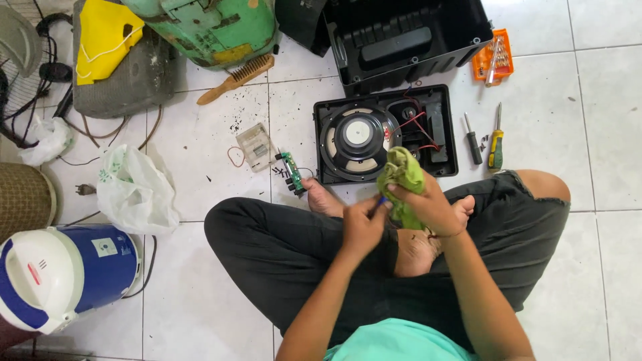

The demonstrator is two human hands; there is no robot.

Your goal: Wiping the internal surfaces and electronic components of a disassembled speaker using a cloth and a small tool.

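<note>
Seated cross-legged on tile, a person's right hand [428, 200] clenches a green cloth [401, 175] above the opened speaker panel [384, 137], left hand [363, 224] pinching a small blue part that risks slipping among loose screws [277, 171].

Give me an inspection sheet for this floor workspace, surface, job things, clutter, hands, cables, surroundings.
Surface: white tiled floor, dark specks near the brush.
Job's things: green cloth; small blue item, mostly hidden; speaker panel lying open; black housing.
Clutter: screwdrivers, orange bit case, wire brush, circuit board, plastic bag.
Hands: right hand grips the cloth; left hand pinches the blue item.
Cables: red and black wires on the panel; loose cords at left.
Surroundings: blue-and-white appliance, green machine.
</note>
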